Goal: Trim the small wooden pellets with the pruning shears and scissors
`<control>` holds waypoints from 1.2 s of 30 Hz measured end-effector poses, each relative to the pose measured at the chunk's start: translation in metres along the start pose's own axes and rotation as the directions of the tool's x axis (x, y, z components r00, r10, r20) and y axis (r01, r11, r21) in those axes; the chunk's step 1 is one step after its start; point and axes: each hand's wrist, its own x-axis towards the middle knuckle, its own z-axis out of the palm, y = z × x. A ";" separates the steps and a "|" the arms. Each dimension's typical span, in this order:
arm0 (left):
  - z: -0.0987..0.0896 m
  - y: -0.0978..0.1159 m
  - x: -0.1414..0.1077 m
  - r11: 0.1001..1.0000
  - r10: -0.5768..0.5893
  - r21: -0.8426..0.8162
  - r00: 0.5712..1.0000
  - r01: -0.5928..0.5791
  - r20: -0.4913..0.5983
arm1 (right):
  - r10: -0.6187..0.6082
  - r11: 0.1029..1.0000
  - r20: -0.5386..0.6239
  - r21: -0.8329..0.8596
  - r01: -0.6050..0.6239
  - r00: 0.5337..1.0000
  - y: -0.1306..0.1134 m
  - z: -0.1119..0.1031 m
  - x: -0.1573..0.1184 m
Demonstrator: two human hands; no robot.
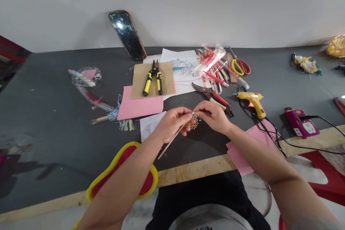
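Note:
A thin wooden chopstick [172,145] slants down toward the table's front edge, its upper part gripped between the thumb and fingers of my left hand [174,122]. At its upper end the fingertips of my right hand [212,115] are pinched closed, meeting the left fingertips. Whether a separate small piece is between them is too small to tell. Just below both hands lies a small pile of short cut wooden pieces [194,124], partly covered by my fingers. Red-and-white handled pruning shears [212,97] rest a little beyond my right hand.
Yellow-black snips [153,79] lie on brown card [168,73] over pink paper [140,104]. Wrapped chopsticks [212,66], scissors [240,67], a yellow glue gun [252,101] and a purple power strip [302,123] lie rightward. A phone [128,36] leans on the wall. A red-yellow cutout [118,169] is near my left forearm.

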 end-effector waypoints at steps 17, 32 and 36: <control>0.003 0.001 -0.001 0.995 0.032 0.096 0.999 -0.030 -0.028 | 0.011 0.999 -0.002 -0.033 -0.011 1.000 0.002 0.002 -0.001; 0.000 0.002 -0.002 0.988 0.028 0.153 1.000 -0.028 -0.002 | -0.051 0.999 0.031 0.002 0.051 0.998 0.004 -0.001 -0.001; 0.000 0.004 -0.003 0.986 0.019 0.168 1.000 -0.016 -0.012 | -0.009 1.000 0.030 0.006 0.009 0.999 0.004 -0.001 -0.001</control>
